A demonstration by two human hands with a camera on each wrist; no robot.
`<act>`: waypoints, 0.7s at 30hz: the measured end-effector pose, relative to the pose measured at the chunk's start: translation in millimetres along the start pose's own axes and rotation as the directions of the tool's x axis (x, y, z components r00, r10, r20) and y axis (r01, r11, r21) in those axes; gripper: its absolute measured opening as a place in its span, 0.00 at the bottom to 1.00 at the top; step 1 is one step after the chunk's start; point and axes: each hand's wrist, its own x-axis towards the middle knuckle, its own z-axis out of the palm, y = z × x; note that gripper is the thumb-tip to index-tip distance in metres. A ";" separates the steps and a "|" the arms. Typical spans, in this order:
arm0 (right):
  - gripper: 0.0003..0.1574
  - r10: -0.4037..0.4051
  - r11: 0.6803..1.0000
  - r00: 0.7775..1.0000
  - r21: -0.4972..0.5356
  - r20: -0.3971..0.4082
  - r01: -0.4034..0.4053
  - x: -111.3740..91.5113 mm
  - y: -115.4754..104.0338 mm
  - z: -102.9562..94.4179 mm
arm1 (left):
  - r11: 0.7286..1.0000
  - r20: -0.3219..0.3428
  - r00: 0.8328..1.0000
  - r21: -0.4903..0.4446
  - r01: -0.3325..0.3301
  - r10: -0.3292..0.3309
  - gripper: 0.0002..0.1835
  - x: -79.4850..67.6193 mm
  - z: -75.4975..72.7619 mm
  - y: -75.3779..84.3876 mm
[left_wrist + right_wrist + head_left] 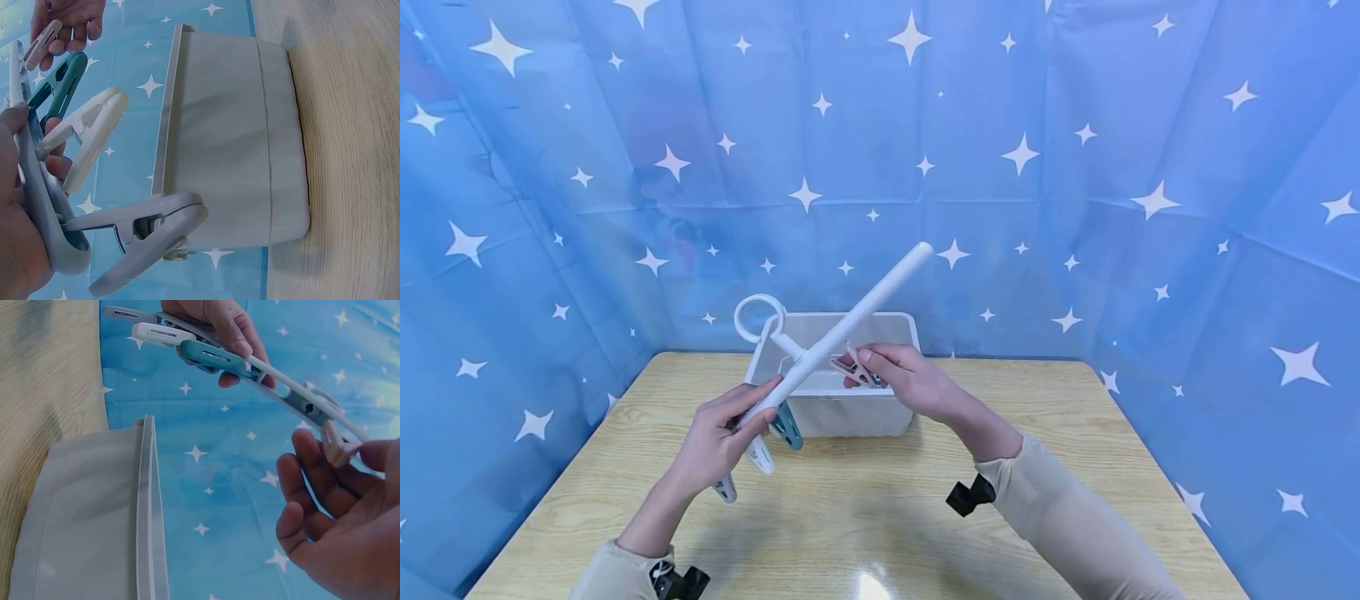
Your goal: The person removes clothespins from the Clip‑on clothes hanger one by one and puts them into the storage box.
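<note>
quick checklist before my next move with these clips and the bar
1. Bar held: ok, left grip has its lower end in the head view.
2. Green clip, white clip and grey clip on the bar: ok, all three hang from it.
3. Pink clip fastened to the bar: cannot tell, fingers hide the join.
4. Right grip free for another clip: not ok, it pinches the pink one.
5. Ring clear of the bin: cannot tell, they overlap in the head view.
</note>
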 end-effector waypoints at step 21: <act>0.32 0.037 0.980 0.993 0.189 0.114 -0.058 1.7 0.0 2.0 | 1.000 0.030 0.999 0.016 0.016 -0.016 0.26 -0.2 -1.0 0.1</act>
